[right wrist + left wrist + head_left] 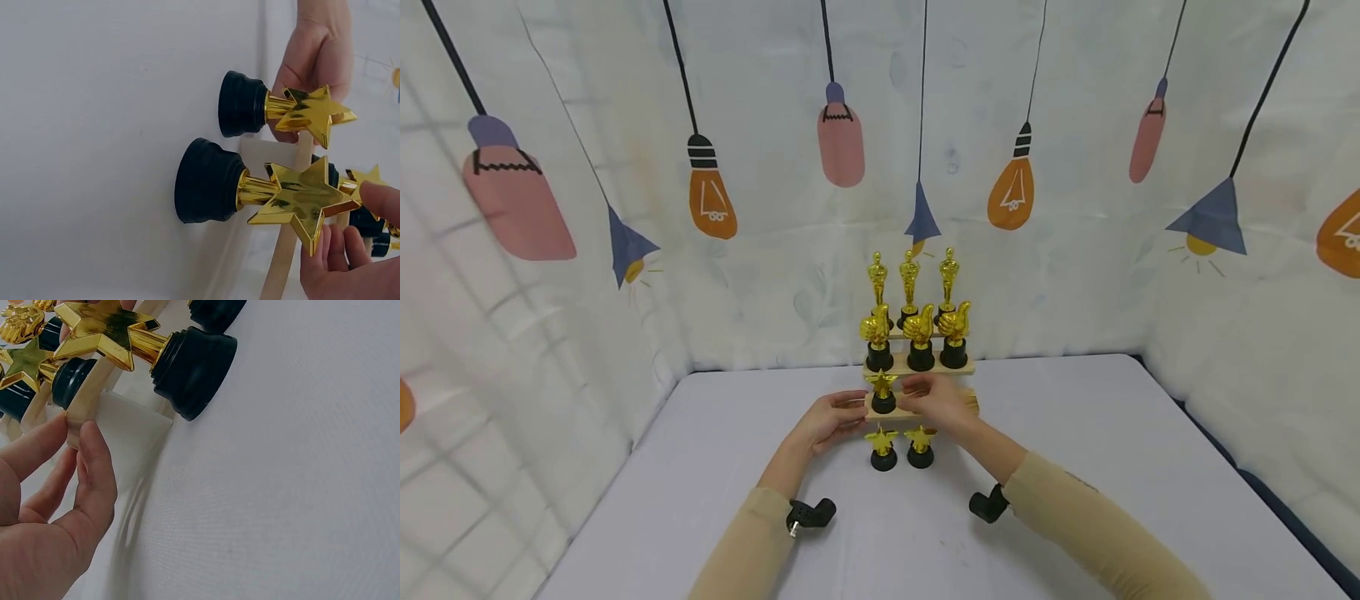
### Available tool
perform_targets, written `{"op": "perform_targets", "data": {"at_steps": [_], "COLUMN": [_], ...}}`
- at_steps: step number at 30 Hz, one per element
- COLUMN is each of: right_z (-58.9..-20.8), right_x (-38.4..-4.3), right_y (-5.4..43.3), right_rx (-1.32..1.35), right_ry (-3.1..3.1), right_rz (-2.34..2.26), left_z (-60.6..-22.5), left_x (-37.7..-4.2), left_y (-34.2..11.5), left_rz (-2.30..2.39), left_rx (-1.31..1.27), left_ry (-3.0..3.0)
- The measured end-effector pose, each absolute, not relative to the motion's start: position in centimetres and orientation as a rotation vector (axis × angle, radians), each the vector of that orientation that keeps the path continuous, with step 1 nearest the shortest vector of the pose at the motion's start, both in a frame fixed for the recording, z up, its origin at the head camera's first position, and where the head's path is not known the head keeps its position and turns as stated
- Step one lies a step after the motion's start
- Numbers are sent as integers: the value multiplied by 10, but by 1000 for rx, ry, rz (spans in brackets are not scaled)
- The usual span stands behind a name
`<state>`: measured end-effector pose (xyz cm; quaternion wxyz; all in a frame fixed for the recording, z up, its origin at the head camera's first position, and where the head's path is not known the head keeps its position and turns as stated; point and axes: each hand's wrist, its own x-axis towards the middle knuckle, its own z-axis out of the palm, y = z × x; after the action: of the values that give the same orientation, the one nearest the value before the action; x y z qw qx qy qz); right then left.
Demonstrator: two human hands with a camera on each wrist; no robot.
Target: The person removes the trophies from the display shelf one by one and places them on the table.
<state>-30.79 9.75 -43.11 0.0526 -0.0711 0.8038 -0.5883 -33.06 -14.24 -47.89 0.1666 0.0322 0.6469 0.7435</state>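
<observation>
My left hand (832,421) pinches the left end of a low wooden shelf board (89,394), with fingertips at its edge. On that board stands a gold star trophy (883,392) with a black base. My right hand (942,402) is just right of it; its thumb and fingers are bent and apart, with no held thing visible between them. Whether the right fingertips touch the trophy or board cannot be told. Two more star trophies, the left one (883,450) and the right one (920,447), stand on the table in front of the board.
Higher steps of the wooden stand (900,367) carry gold thumbs-up trophies (920,335) and, above them, gold figure trophies (909,287). The stand rests on a white-covered table (745,392). A lamp-patterned cloth (790,275) hangs behind.
</observation>
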Motion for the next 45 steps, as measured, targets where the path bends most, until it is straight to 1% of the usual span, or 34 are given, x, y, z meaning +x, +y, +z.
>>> {"op": "perform_targets", "data": {"at_steps": [8,17,26,35,45], "right_z": [-427,-431,-432,-431,-430], "right_x": [-310,-316,-313,-313,-310], "right_y": [92,79,70,67,73], "right_rx": [-214,-195,-219,-210,-199], "right_ry": [2381,2456,2550,2604,2637], "right_rz": [-1829,-1755,-1685,-1646,-1590], "left_z": [-480,-479,-483,-480,-481], "left_x": [-331,-330,-330,-331,-332], "left_y": [-141,-144,-145,-144,-144], "left_rz": [2121,2121,2126,2123,2119], "left_rx": [101,108,92,75,82], "left_ry": [1827,1833,1823,1819,1821]}}
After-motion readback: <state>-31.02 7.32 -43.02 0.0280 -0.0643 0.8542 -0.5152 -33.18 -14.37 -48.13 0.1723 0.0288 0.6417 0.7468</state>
